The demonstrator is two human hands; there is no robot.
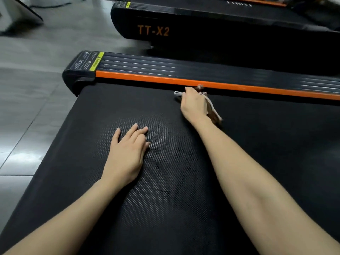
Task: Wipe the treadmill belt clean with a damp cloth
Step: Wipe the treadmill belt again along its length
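Bracing left hand flat on belt, fingers straight; gripping cloth in right hand at 1 o'clock by rail. Aiming for even pressure, overlapping strokes toward 6 o'clock.

Treadmill belt: black and dotted, lying beside an orange side rail.
On the belt, near: left hand is resting flat.
On the belt, far edge: right hand is holding a brown-and-white cloth down, just beside the rail.
Floor: grey tiles are carrying this treadmill and a second treadmill marked TT-X2.
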